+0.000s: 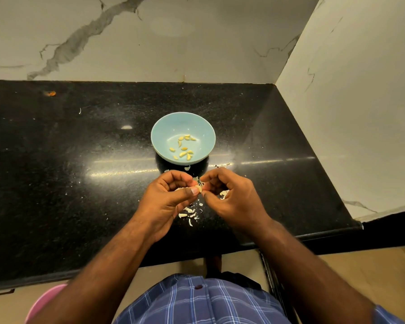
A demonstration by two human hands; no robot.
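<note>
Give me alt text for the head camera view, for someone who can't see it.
The left hand and right hand pinch a garlic clove between them above a black counter. Behind it a pale blue bowl holds peeled cloves, and white peel scraps lie on the counter below the hands.

A polished black speckled stone desk [80,160] fills the middle of the view and runs into a corner formed by 2 walls. The back wall [161,47] is white marble-look with grey veins, and a matching side wall [360,101] closes the right. Bright streaks of reflected light [131,170] glare on the stone. A small orange speck [50,93] lies far left. Beige floor [337,260] shows below the front edge.
</note>
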